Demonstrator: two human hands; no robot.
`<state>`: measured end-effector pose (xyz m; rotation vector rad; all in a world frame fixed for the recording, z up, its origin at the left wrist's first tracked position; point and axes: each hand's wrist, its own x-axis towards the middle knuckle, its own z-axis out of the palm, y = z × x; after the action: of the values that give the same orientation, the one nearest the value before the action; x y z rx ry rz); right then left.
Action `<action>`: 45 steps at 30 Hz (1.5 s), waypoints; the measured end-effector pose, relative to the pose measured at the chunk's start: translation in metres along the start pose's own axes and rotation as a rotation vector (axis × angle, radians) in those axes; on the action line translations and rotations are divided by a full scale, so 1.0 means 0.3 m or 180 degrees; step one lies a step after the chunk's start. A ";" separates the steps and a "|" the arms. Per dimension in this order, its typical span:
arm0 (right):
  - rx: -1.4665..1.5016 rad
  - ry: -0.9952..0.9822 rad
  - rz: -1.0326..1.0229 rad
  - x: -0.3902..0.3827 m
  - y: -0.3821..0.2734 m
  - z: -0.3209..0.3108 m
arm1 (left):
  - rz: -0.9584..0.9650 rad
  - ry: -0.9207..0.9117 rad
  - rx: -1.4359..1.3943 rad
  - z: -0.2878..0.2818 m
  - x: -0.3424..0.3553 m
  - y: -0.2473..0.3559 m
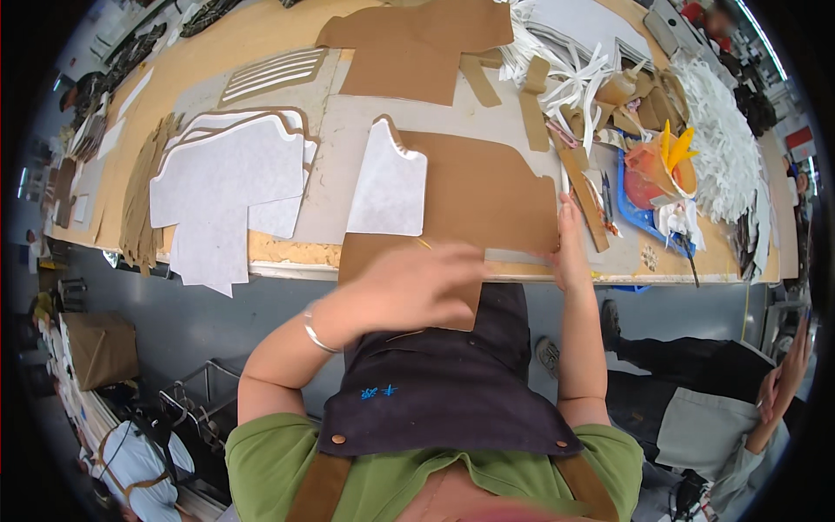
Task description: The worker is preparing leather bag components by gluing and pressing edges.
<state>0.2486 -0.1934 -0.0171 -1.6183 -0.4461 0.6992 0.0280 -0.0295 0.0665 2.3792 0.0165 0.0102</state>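
Note:
A large brown sheet piece, likely leather or a similar material, lies across the front edge of the table, its lower flap hanging toward my apron. On its left part rests a white-faced piece with a folded-over brown curved edge. My left hand is over the hanging flap, blurred by motion, with its fingers seemingly spread; nothing shows in it. Along the sheet's right edge stands my right hand, fingers stretched away from me, the thumb side touching the edge.
Left lies a stack of white-faced pieces beside brown strips. Another brown piece lies at the back. On the right are a blue tray, an orange cup, and white strip heaps. A person is at right.

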 end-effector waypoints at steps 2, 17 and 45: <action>-0.0105 0.0184 0.0402 -0.032 -0.037 -0.015 | -0.0426 0.0970 0.0372 -0.073 -0.045 -0.158; -0.1433 -0.0098 -0.0440 0.046 -0.019 0.004 | -0.2085 0.2804 -0.1013 -0.173 -0.206 -0.484; -0.1543 -0.0864 -0.2385 0.580 -0.127 0.408 | -0.2066 0.2247 0.1741 -0.159 -0.252 -0.549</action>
<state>0.3000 0.0163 -0.0199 -1.6208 -1.4167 0.2347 -0.0497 0.1215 -0.0131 2.6515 1.2523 0.5950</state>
